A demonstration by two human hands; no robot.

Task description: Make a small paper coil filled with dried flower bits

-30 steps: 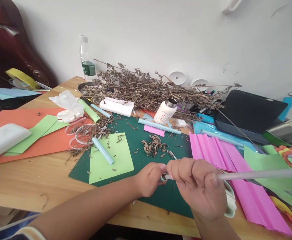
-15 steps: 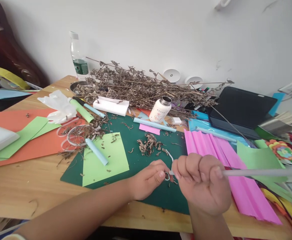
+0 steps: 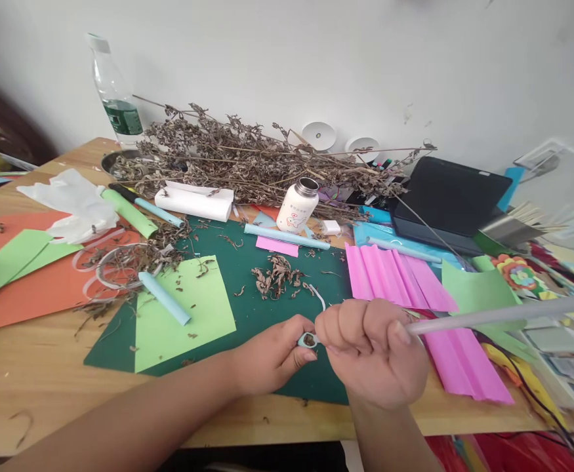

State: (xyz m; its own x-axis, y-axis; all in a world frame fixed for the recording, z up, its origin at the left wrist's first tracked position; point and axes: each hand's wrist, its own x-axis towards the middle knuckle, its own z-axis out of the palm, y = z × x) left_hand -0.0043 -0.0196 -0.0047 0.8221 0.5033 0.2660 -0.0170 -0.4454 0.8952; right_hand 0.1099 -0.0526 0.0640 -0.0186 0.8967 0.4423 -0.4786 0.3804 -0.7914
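My left hand is closed around a small light blue paper tube; its open end faces me and shows dried brown leaf bits inside. My right hand, in a fist beside that end, grips a long pale stick that runs out to the right. Both hands are above a green cutting mat. Just beyond them lies a small heap of dried leaves, with a thin white curled strip by it. Another light blue paper tube rests on a light green sheet.
Dried plant stems spread along the wall. An uncapped white flask stands before them, and a plastic bottle at the back left. Pink crepe paper and a black tablet lie right; orange paper lies left.
The view has shifted, so most things appear further left. The tube's end has turned towards me, showing leaf bits inside. The stick's far end has risen, and its near tip no longer shows at the tube.
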